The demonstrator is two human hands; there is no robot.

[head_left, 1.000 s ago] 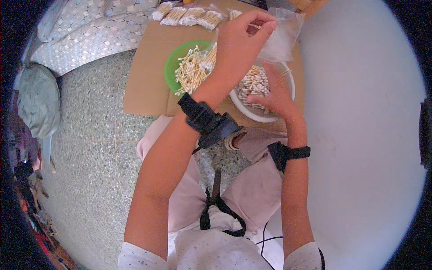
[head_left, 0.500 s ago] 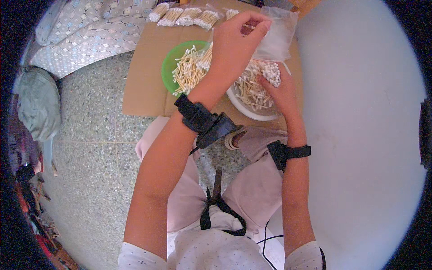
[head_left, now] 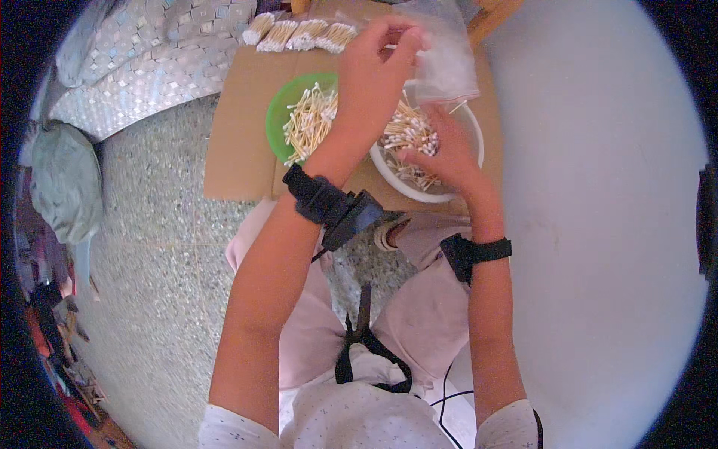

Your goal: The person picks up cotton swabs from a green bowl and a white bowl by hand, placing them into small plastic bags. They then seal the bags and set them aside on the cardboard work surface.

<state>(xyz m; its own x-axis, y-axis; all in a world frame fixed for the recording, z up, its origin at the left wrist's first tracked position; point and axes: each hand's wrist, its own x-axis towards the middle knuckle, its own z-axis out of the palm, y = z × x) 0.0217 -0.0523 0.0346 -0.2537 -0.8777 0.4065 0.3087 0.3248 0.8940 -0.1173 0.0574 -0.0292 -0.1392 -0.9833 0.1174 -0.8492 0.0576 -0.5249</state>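
My left hand [head_left: 374, 75] is raised over the cardboard sheet [head_left: 239, 135] and pinches the edge of a clear plastic bag [head_left: 449, 63]. Below the bag, my right hand [head_left: 441, 146] grips a bunch of cotton swabs [head_left: 407, 131] over the white bowl [head_left: 467, 123], which holds more swabs. A green plate [head_left: 278, 120] heaped with cotton swabs [head_left: 310, 120] sits just left of my left wrist.
Several filled packets of swabs [head_left: 299, 34] lie in a row at the far edge of the cardboard. A patterned cloth [head_left: 142, 63] covers the upper left floor. A grey-green bundle [head_left: 60, 183] lies at the left. A white wall [head_left: 598, 224] fills the right.
My right hand has lifted a bunch of swabs out of the bowl toward the bag. My left hand has kept hold of the bag and moved little.
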